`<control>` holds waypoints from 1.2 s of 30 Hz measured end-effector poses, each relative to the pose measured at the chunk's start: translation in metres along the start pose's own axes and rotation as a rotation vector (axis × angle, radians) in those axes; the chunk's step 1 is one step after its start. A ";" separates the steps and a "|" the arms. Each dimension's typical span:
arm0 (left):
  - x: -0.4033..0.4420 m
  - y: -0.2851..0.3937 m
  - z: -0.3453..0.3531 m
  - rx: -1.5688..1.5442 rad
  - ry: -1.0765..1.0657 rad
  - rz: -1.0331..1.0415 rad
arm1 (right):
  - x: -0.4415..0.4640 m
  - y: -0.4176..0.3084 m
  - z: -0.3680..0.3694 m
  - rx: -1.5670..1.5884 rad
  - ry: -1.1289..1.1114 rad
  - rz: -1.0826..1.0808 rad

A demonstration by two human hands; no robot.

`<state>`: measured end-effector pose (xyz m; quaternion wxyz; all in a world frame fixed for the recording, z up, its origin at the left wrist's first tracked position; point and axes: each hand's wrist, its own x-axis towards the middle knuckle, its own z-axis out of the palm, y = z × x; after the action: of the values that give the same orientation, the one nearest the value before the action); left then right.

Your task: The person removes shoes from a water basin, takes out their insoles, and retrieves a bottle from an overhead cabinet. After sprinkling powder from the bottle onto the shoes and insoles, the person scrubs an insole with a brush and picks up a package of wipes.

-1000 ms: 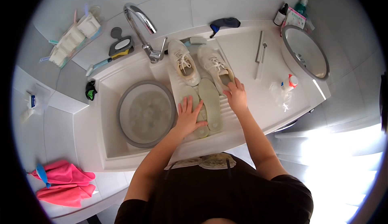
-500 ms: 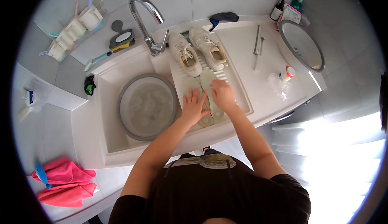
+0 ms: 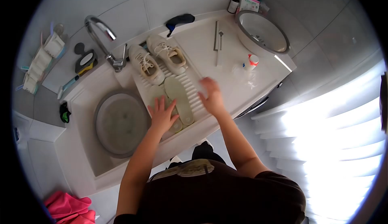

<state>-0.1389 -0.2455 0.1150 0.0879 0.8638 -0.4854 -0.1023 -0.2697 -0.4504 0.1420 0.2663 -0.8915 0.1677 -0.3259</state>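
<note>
Two pale insoles lie side by side on the ribbed washboard (image 3: 198, 106) at the sink. My left hand (image 3: 162, 117) rests with spread fingers on the left insole (image 3: 155, 91), covering part of it. Just right of the right insole (image 3: 180, 100), my right hand (image 3: 212, 96) is raised over the board's edge, its fingers apart and slightly blurred, holding nothing. Behind the insoles sit two white laced shoes, the left shoe (image 3: 146, 65) and the right shoe (image 3: 166, 54), toes toward the wall.
Left of the board, a grey-rimmed basin (image 3: 122, 123) of cloudy water stands in the sink, below the faucet (image 3: 115, 62). On the counter are a white bottle (image 3: 251, 62), a dark cloth (image 3: 180, 20) and a round washbowl (image 3: 262, 32). Pink cloths (image 3: 66, 206) hang lower left.
The view has swung right. My right hand moved from the right shoe to the right insole, then off to its right, fingers opening. The right shoe was shifted back, away from the insoles.
</note>
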 end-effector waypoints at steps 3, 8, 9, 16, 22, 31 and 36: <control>0.010 0.015 -0.008 0.020 0.087 -0.006 | 0.022 0.043 -0.062 -0.095 0.578 0.206; 0.061 0.056 -0.011 -0.087 0.413 0.109 | 0.049 0.176 -0.117 -0.130 0.742 0.420; 0.072 0.071 -0.018 -0.080 0.429 0.160 | 0.049 0.192 -0.121 -0.123 0.741 0.412; 0.113 0.141 -0.044 -0.091 0.365 0.306 | 0.061 0.234 -0.125 0.113 0.183 0.503; 0.125 0.167 -0.080 -0.270 0.376 0.336 | 0.104 0.174 -0.151 0.047 0.211 0.190; 0.129 0.182 -0.118 -0.261 0.426 0.445 | 0.094 0.077 -0.095 0.554 -0.407 0.022; 0.120 0.168 -0.114 -0.179 0.344 0.346 | 0.086 0.076 -0.074 0.611 -0.457 0.029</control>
<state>-0.1855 -0.4284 0.2562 0.2616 0.7615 -0.5927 0.0202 -0.2659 -0.5786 0.1872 0.5549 -0.8182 0.0117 -0.1499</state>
